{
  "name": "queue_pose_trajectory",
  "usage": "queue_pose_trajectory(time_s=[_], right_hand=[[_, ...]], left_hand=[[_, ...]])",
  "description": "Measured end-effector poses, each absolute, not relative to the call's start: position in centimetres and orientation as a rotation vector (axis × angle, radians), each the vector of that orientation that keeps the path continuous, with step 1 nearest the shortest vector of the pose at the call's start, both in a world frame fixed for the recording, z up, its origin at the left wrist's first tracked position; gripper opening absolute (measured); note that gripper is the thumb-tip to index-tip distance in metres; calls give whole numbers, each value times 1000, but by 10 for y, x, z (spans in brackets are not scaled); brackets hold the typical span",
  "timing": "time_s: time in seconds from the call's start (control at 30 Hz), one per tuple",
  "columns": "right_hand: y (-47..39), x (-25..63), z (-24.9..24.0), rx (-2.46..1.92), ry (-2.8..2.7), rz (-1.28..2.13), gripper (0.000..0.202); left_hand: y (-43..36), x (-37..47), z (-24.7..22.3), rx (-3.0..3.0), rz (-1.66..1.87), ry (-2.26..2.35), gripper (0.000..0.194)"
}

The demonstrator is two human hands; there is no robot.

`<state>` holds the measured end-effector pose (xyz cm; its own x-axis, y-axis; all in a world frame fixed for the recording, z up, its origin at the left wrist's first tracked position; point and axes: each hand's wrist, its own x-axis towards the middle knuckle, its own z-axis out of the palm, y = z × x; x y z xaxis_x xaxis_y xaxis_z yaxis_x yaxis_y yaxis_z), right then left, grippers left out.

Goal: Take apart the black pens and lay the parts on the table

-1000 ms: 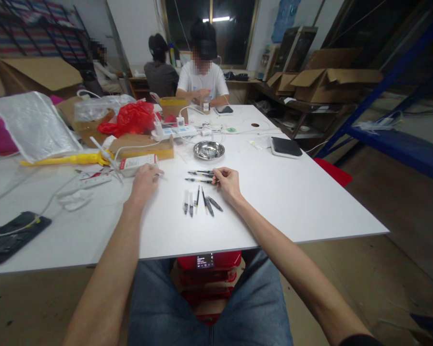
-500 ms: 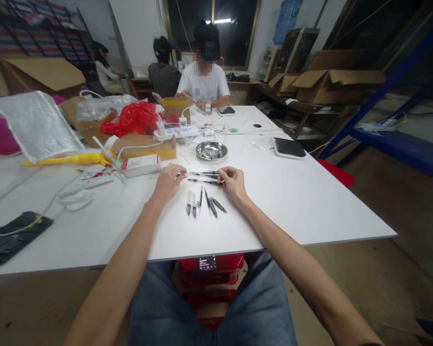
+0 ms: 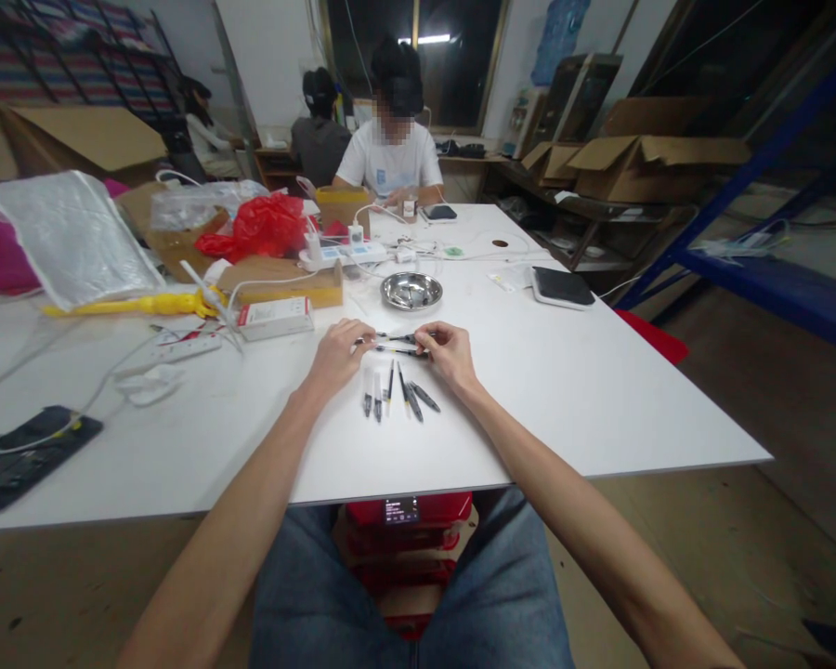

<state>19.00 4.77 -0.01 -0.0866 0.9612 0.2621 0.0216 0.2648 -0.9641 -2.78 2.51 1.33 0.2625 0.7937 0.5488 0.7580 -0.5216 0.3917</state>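
Observation:
My left hand (image 3: pixel 343 351) is closed at the left ends of some thin pen pieces (image 3: pixel 396 350); a small dark part shows at its fingertips. Opposite it, my right hand (image 3: pixel 447 353) pinches the dark right end of a pen piece. Nearer the table's front edge lie two clear pen barrels with dark ends (image 3: pixel 377 400), two thin dark refills (image 3: pixel 391 383) and two dark grip pieces (image 3: pixel 424 397). Behind my hands stands a round metal dish (image 3: pixel 411 292) with small dark parts in it.
A white and red box (image 3: pixel 275 318), a red plastic bag (image 3: pixel 268 226) and a power strip (image 3: pixel 341 254) stand at the left and back. A black-topped device (image 3: pixel 563 287) lies at the right. A person (image 3: pixel 390 158) sits across the white table (image 3: pixel 599 400).
My left hand has moved right, closer to my right hand, over the left ends of the pen pieces. My right hand has barely moved and keeps its pinch.

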Motion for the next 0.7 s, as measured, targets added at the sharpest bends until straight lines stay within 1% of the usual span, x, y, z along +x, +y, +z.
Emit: queue_pose_trajectory(time_s=[0.2,0.3,0.43,0.5,0.57,0.67,0.7], right_hand=[[43,186,3,-916,-1447,1133,30],[44,187,5,-977,-1515,1079,35],[43,184,5,-1136,-1704,838,61],[41,182,6,-1179,-1772,777,66],[38,180,7,-1144,-1828,760,60],[34,179,12,-971,-1884,817,33],[33,179,14,-922,-1885,845,30]], left_hand=[[19,-13,10,2408,1153,1413,8],[18,-10,10,2399,1225,1386,6],[17,-10,11,2384,1326,1311,6],[16,-10,9,2375,1355,1289,5],[17,-12,6,2365,1355,1300,5],[19,-14,2,2342,1297,1364,11],[20,-15,1,2335,1280,1378,13]])
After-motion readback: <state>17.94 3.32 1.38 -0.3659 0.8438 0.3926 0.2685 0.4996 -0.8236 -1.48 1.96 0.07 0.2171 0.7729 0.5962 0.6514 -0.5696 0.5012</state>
